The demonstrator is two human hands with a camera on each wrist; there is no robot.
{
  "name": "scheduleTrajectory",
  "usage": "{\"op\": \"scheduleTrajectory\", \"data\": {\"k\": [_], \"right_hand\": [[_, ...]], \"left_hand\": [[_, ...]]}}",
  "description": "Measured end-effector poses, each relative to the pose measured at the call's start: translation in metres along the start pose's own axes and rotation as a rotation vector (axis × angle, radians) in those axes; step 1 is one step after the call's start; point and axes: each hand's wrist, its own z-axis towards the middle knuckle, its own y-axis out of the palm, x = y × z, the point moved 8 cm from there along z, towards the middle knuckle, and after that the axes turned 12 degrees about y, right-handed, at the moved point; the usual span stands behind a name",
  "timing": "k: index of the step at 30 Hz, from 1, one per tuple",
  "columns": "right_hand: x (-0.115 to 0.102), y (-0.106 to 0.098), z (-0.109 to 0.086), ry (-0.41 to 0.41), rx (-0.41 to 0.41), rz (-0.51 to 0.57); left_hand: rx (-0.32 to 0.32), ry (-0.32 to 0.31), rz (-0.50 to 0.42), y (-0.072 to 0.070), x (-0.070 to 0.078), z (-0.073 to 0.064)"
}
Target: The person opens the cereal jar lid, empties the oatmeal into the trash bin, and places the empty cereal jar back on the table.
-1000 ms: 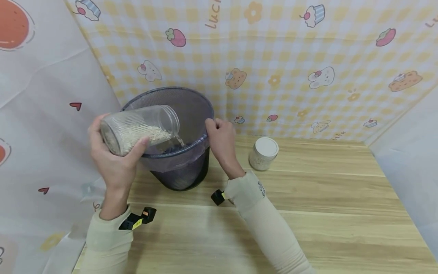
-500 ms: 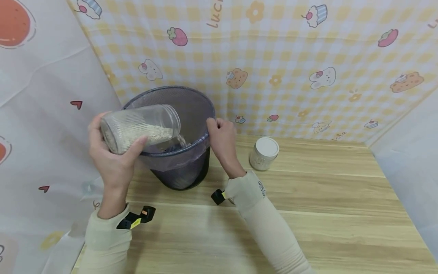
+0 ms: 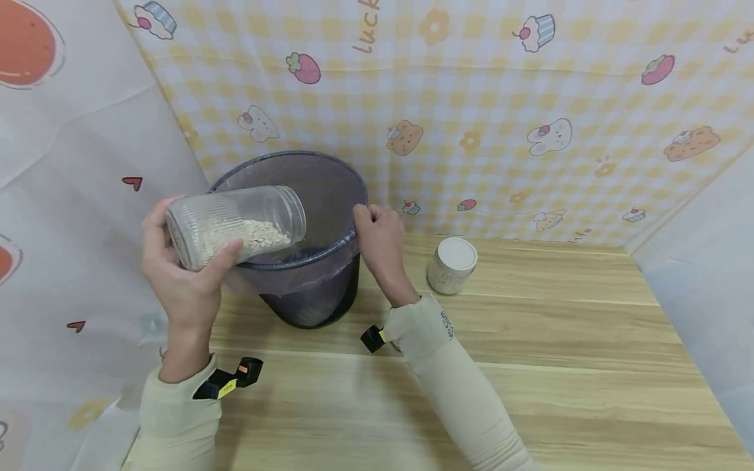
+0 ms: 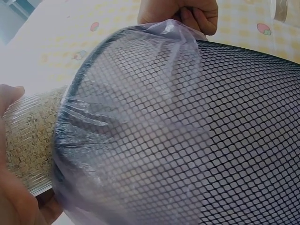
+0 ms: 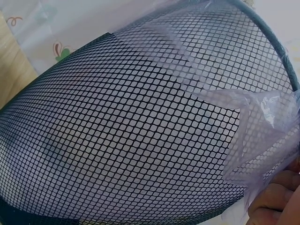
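Observation:
My left hand (image 3: 182, 278) grips a clear ribbed jar (image 3: 215, 219) partly filled with pale oat-like flakes (image 3: 262, 237). The jar lies nearly on its side, its open mouth over the near-left part of a dark mesh trash bin (image 3: 315, 297). A thin translucent bag (image 4: 154, 89) lines the bin and folds down over its rim. On the bin's right side, my right hand (image 3: 379, 245) holds the rim and the bag with curled fingers. In the right wrist view those fingers (image 5: 274, 199) are partly cut off by the frame edge. The bin's bottom inside is mostly hidden.
A smaller jar with a white lid (image 3: 453, 263) stands on the wooden table (image 3: 559, 340), right of the bin. A patterned cloth wall (image 3: 471, 98) rises behind it, and a white cloth wall (image 3: 88, 229) on the left.
Flakes were falling from the jar's mouth into the bin; now no stream shows. My left hand has drawn the jar slightly left and down in view. The right hand keeps its place.

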Motion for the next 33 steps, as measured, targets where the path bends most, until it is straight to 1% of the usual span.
{"op": "scheduleTrajectory", "data": {"k": [6, 8, 12, 17, 30, 33], "right_hand": [[0.000, 0.001, -0.001, 0.010, -0.011, 0.009], [0.000, 0.001, -0.001, 0.009, -0.015, 0.013], [0.000, -0.001, -0.001, -0.002, -0.013, 0.016], [-0.001, 0.000, -0.001, -0.014, -0.019, 0.014], [0.000, 0.000, 0.000, 0.011, -0.008, 0.002], [0.000, 0.000, 0.000, 0.014, -0.007, 0.004]], "left_hand": [[0.011, 0.025, 0.088, -0.007, 0.006, 0.002], [0.016, 0.030, 0.102, -0.009, 0.008, 0.003], [0.021, 0.044, 0.109, -0.008, 0.013, 0.005], [0.033, 0.045, 0.117, -0.009, 0.017, 0.005], [0.032, 0.071, 0.164, -0.008, 0.023, 0.006], [0.037, 0.077, 0.159, -0.009, 0.024, 0.006]]}}
